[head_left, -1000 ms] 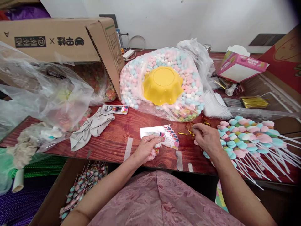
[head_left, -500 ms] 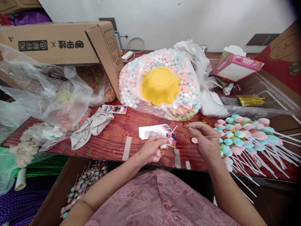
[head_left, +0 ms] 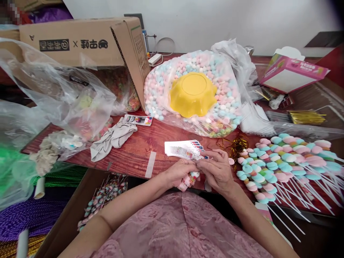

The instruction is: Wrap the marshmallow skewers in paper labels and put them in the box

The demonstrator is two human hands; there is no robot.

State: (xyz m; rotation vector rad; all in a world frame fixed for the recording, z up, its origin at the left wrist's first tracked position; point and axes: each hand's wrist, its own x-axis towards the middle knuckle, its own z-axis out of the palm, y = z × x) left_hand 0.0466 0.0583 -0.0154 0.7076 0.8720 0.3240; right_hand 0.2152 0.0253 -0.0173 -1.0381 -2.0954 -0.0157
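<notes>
My left hand [head_left: 180, 172] is closed round a wrapped marshmallow skewer [head_left: 191, 180], whose pink, white and green pieces show below the fingers. Against its upper end my right hand [head_left: 216, 170] pinches with thumb and fingers; whatever is between those fingertips is hidden or too small to name. Just beyond the hands lies a fanned stack of printed cards [head_left: 180, 149]. A loose pink marshmallow [head_left: 231, 161] shows beside the right hand, and a tangle of gold twist ties [head_left: 238, 147] is behind it.
Finished-looking marshmallow skewers [head_left: 285, 161] are heaped at right, their white sticks overhanging the table edge. A yellow bowl [head_left: 193, 95] rests upside down on a big marshmallow bag [head_left: 158, 91]. A cardboard box [head_left: 91, 39], grey cloth [head_left: 113, 138] and plastic bags [head_left: 61, 86] fill the left.
My right hand has moved left from near the gold ties to meet my left hand at the wrapped skewer. The view has shifted slightly, and more of the gold ties shows.
</notes>
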